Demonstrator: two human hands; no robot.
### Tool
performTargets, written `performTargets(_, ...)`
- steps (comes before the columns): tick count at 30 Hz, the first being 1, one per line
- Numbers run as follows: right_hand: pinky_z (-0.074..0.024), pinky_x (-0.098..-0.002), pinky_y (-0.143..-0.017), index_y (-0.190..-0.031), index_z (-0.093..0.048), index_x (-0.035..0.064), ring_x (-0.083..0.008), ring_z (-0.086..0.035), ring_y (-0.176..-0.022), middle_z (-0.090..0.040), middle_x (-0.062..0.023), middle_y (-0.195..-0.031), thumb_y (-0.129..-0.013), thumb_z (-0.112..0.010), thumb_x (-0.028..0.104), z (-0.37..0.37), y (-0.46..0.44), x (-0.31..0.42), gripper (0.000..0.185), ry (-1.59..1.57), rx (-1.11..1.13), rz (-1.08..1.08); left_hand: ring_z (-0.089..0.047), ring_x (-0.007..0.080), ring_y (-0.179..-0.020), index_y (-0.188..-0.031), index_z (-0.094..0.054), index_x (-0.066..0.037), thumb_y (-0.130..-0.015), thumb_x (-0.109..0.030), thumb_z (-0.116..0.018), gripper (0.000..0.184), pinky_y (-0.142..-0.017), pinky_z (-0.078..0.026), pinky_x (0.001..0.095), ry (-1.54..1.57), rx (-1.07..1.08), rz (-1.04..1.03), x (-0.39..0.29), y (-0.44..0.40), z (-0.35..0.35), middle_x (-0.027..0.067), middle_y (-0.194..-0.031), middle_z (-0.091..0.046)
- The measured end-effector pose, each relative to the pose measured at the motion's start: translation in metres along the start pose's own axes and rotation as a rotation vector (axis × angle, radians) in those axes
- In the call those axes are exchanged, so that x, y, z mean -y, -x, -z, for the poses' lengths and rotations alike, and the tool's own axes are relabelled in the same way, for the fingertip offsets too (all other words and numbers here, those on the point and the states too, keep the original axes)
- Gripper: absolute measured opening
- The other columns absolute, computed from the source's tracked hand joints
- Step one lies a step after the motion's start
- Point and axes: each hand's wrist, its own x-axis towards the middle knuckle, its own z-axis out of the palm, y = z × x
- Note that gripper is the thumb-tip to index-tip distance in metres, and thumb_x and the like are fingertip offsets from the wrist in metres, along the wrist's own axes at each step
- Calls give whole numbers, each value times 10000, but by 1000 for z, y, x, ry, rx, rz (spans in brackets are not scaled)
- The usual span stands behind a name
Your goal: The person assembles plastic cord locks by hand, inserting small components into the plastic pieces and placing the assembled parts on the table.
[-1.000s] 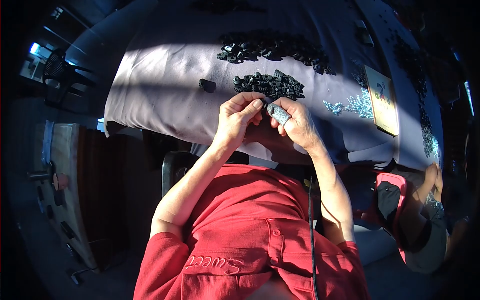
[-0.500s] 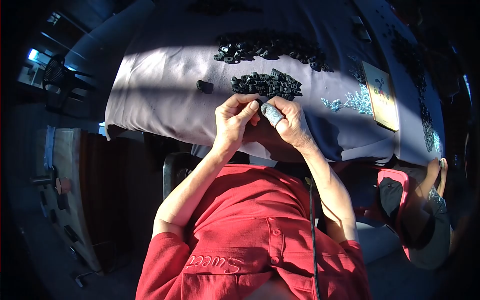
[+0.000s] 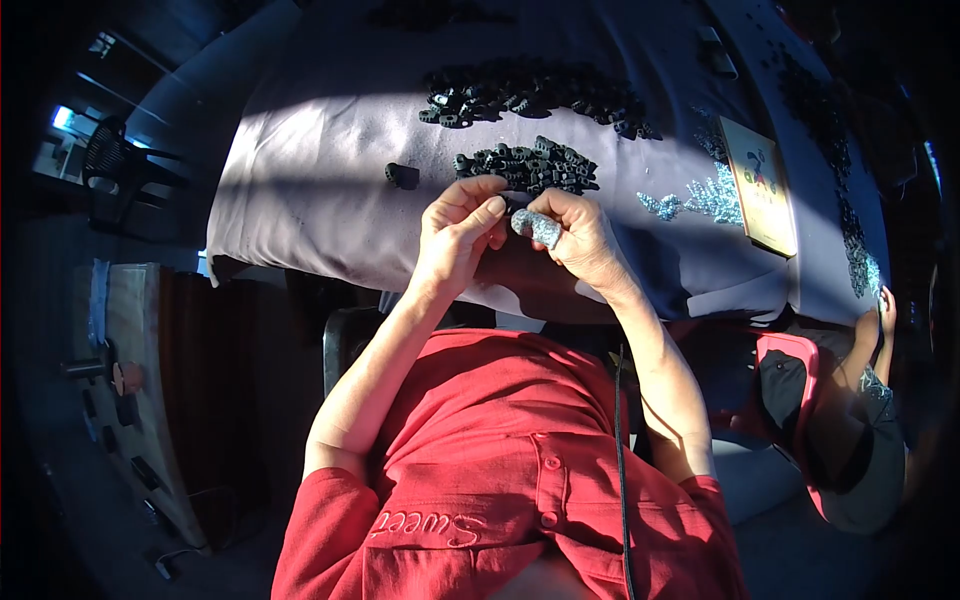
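Both hands meet above the near edge of the cloth-covered table (image 3: 300,235). My left hand (image 3: 455,232) pinches with thumb and forefinger at a small black part (image 3: 509,204), mostly hidden by the fingers. My right hand (image 3: 582,240) is closed at the same spot, its thumb and forefinger pressed together by the part. A grey sparkly wrap (image 3: 538,229) covers one of its digits. Just beyond the fingers lies a pile of small black ridged parts (image 3: 530,165). One single black part (image 3: 393,175) sits apart to the left.
Farther back spreads a larger heap of black parts (image 3: 540,88). On the right are light-blue small pieces (image 3: 712,200) beside a yellowish booklet (image 3: 757,190). Another person's hand (image 3: 886,312) touches the table's right end, near a red-framed chair (image 3: 790,345). A wooden cabinet (image 3: 150,370) stands left.
Both hands have shifted slightly left and up, still together. The wrapped digit has turned to lie more level. The other person's hand has moved up a little.
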Motion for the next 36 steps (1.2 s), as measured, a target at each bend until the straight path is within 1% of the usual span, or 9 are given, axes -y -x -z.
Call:
performTargets(3,-457,-211,-545,-841,-586,26,-58,-553,-592,-584,6,-673,-764,-648,-20,-7,-4,-16,109,-37,-132,162,-504,96,-600,-1102,-497,19,-828,-59,-612,307,-550,-416,218,37,-5,34,-2,0,1,29,-742,-550)
performTargets(6,-477,-214,-603,-948,-596,33,-77,-563,-676,-570,-9,-783,-722,-710,0,-3,-3,-11,255,-164,-61,138,-508,94,-606,-1114,-482,14,-823,-67,-623,334,-548,-415,218,59,23,46,-1,-1,5,30,-762,-555)
performTargets(10,-484,-220,-675,-1048,-607,52,-98,-548,-786,-522,-18,-867,-697,-743,35,-6,-2,3,377,-68,12,259,-509,84,-613,-1113,-480,11,-811,-77,-643,354,-538,-411,208,-36,46,36,-1,0,0,36,-803,-570)
performTargets(11,-482,-221,-690,-1066,-605,57,-102,-542,-810,-514,-17,-882,-694,-747,44,-6,-3,-2,398,-83,28,266,-594,129,-832,-1147,-448,8,-815,-31,-615,373,-729,-502,241,-8,112,64,0,-1,8,83,-978,-589)
performTargets(14,-473,-230,-732,-1077,-611,73,-98,-531,-848,-503,-3,-913,-693,-754,65,-3,-3,-5,410,-207,101,204,-595,138,-846,-1156,-437,6,-823,-39,-609,378,-732,-501,238,-30,169,137,-6,-1,12,96,-990,-594)
performTargets(17,-468,-233,-745,-1062,-617,80,-92,-529,-858,-505,-1,-924,-692,-756,66,1,-2,-1,396,-159,127,186,-506,71,-606,-1145,-455,7,-805,-75,-657,404,-528,-412,188,-61,127,106,-5,-1,3,34,-815,-576)
performTargets(28,-494,-236,-720,-959,-628,46,-99,-564,-836,-535,-15,-951,-707,-733,30,-12,-4,-3,274,-262,23,272,-538,95,-636,-1141,-444,-2,-823,-84,-638,381,-523,-437,214,-34,172,88,0,0,7,49,-820,-581)
performTargets(33,-493,-245,-649,-877,-616,22,-135,-589,-756,-573,-52,-854,-747,-675,6,-21,-6,-6,143,-123,-125,311,-552,115,-659,-1143,-426,2,-836,-91,-620,375,-524,-442,223,10,170,101,-1,1,5,68,-851,-578)
performTargets(36,-480,-249,-601,-925,-611,24,-127,-575,-701,-573,-53,-857,-733,-678,1,-17,-5,-3,205,7,-154,388,-554,120,-658,-1145,-427,-2,-836,-78,-616,370,-522,-442,226,-24,115,82,1,-1,4,67,-854,-572)
